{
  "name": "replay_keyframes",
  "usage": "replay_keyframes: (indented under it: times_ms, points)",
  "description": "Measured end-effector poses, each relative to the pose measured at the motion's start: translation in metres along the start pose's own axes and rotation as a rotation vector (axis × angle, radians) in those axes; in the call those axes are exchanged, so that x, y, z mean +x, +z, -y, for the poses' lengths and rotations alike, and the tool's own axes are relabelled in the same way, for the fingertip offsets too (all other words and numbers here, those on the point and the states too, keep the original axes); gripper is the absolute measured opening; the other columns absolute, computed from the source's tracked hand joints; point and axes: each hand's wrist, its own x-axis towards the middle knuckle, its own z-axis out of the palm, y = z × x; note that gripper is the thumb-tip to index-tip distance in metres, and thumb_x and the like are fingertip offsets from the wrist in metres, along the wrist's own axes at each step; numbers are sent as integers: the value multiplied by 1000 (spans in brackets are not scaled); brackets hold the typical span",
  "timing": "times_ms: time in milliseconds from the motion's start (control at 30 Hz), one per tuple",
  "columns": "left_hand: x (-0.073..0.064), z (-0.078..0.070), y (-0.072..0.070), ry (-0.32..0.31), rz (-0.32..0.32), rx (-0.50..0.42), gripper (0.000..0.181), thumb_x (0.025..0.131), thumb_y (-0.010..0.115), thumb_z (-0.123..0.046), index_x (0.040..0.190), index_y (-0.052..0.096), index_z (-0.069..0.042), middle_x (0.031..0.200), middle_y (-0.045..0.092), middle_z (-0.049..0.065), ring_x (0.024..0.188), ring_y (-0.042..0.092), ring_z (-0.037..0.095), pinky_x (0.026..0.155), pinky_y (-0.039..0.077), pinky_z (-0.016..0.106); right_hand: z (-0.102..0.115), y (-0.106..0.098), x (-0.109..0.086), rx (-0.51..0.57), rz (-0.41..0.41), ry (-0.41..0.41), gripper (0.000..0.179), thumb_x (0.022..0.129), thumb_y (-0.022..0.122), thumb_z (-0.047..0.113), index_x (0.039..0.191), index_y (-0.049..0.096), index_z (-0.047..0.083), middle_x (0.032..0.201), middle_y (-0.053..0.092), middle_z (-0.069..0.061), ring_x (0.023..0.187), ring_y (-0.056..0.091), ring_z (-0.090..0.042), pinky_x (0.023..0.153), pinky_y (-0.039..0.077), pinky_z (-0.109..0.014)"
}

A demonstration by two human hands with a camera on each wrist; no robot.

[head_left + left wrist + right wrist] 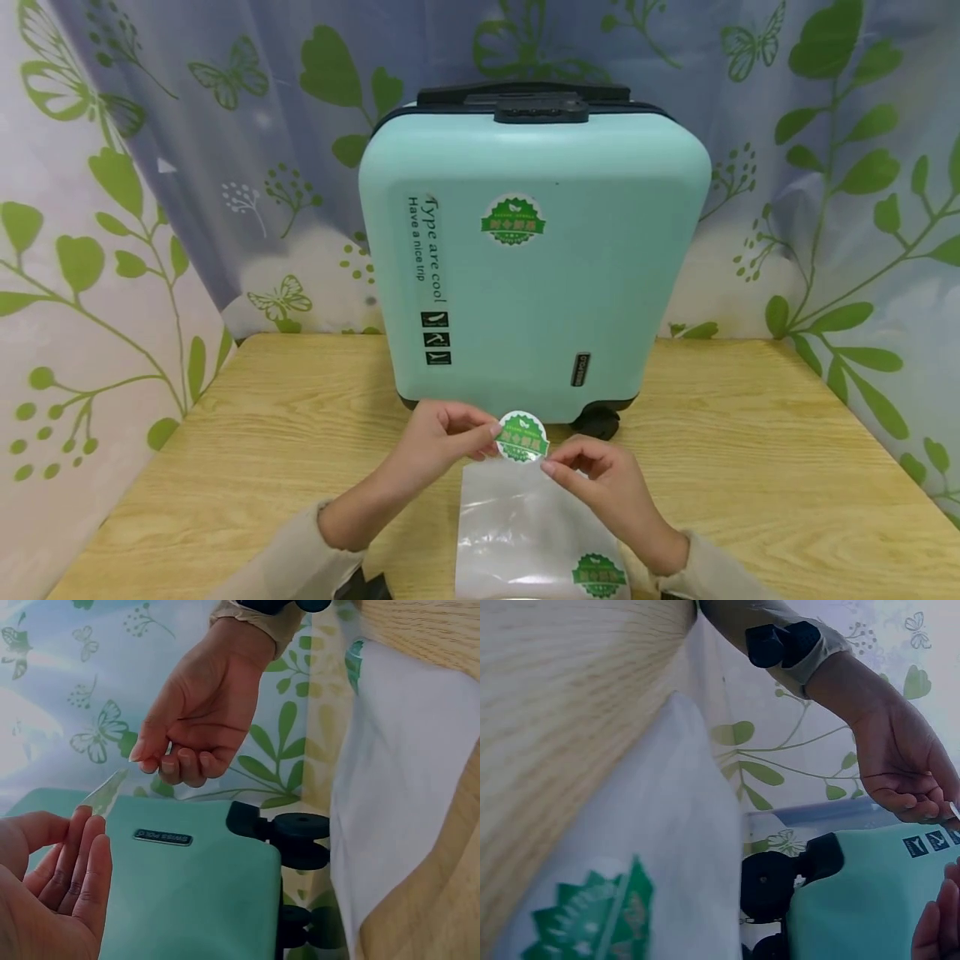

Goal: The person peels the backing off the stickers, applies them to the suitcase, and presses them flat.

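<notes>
My left hand (446, 433) pinches the left edge of a round green-and-white sticker (521, 435) between thumb and fingers. At the sticker's lower right edge, my right hand (600, 479) brings thumb and forefinger together on the rim. The left wrist view shows the sticker (107, 793) nearly edge-on, between the left hand (64, 885) and the right hand (206, 712). Below the hands lies a glossy white backing sheet (517, 525) bearing another green sticker (598, 575). Behind them stands an upright mint-green suitcase (540, 308) with a matching green sticker (513, 220) on its upper front.
The suitcase has a black handle (525, 90), printed lettering on its left side, a small dark nameplate (581, 369) and a black wheel (597, 422). It stands on a wood-grain table (772, 450). A leaf-and-butterfly curtain (285, 167) hangs behind and at both sides.
</notes>
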Motion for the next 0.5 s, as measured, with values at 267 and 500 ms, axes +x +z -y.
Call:
replay_keyframes:
  times_ms: [267,500]
  points:
    - [-1,-13,-3,49,-31,-9,18,87,65,-8,94,68,8,84,70,16,68,64,10,64,54,23,12,-5,13,27,-2,140,12,84,68,3,92,68,-6,80,68,9,67,62,-7,59,54,-27]
    - [-1,-19,-6,101,-22,-34,17,88,63,-4,95,66,11,88,69,21,71,66,11,68,56,28,22,-10,22,39,5,188,18,85,68,5,97,67,-9,81,68,9,69,63,-10,62,54,-27]
